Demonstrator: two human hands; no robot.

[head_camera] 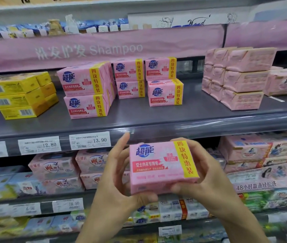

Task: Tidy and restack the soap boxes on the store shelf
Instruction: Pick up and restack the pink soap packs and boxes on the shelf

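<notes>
Together, the left hand (118,176) and right hand (209,174) share one grip, thumbs and fingers clasped round a pink soap box (160,165). Above and beyond that grip, matching stacks (86,90) sit on the grey shelf (139,116).

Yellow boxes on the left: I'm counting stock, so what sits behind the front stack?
Another stack of yellow boxes stands behind the front stack; anything deeper is hidden by them.

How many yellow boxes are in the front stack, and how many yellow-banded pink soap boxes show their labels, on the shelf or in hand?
Yellow boxes, front stack: 3
Pink yellow-banded soap boxes on the grey shelf: 6
Held soap box, between left hand and right hand: 1
Total: 10
</notes>
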